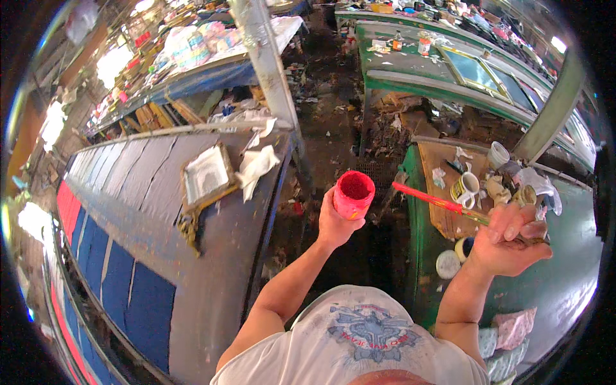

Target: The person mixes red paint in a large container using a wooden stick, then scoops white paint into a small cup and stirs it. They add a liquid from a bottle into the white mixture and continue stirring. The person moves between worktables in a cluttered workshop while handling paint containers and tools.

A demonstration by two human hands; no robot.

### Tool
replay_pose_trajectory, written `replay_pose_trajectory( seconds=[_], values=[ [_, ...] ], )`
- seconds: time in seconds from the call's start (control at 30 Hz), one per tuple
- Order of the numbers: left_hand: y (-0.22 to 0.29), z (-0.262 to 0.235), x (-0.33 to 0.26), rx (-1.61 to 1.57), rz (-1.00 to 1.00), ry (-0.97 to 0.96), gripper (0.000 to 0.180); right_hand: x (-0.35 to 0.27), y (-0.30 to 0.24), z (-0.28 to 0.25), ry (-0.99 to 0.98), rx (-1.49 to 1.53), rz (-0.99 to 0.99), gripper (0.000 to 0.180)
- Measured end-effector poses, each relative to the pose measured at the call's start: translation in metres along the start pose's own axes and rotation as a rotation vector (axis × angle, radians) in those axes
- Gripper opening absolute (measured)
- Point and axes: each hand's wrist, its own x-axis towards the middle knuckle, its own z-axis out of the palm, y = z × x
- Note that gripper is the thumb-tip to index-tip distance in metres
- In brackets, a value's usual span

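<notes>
My left hand (335,223) is wrapped round an open jar (353,204) smeared with bright red paint, its dark red inside facing up. To the right, my right hand (510,240) grips a thin stick (428,197) coated in red along its far part; the bare part near my fingers looks wooden. The stick's red end points left toward the jar and stays apart from it. Below the stick lies a brown board (436,173) on a green table. A white mug-like container (464,190) stands on that board, beyond my right hand.
A long grey table (212,276) on the left carries blue, red and grey fabric panels (122,276). On it lie a framed screen (206,172) and a white rag (258,165). The green table (417,256) stands at right. A littered aisle (327,128) runs between; metal posts (266,58) rise nearby.
</notes>
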Motion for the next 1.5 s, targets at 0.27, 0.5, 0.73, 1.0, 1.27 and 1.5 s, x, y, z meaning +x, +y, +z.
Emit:
replay_pose_trajectory(
  seconds=[0.27, 0.5, 0.73, 1.0, 1.27, 1.5],
  values=[
    [-0.08, 0.019, 0.197, -0.097, 0.015, 0.044, 0.107, 0.078, 0.207, -0.03, -0.036, -0.053, -0.051, 0.068],
    [-0.097, 0.044, 0.382, -0.271, 0.054, 0.003, 0.104, 0.195, 0.322, -0.049, -0.116, -0.224, -0.152, 0.065],
    [-0.119, 0.094, 0.532, -0.405, 0.187, -0.007, 0.103, 0.259, 0.393, -0.12, -0.112, -0.274, -0.123, 0.064],
    [-0.145, 0.212, 0.733, -0.265, 0.241, -0.165, 0.106, 0.339, 0.477, -0.247, 0.065, -0.265, -0.308, 0.067],
    [-0.193, 0.387, 0.891, -0.37, 0.051, -0.274, 0.101, 0.435, 0.521, -0.344, 0.126, 0.001, -0.186, 0.062],
    [-0.239, 0.454, 0.926, -0.762, -0.024, -0.467, 0.109, 0.525, 0.591, -0.366, 0.702, -0.725, -0.501, 0.05]
  ],
)
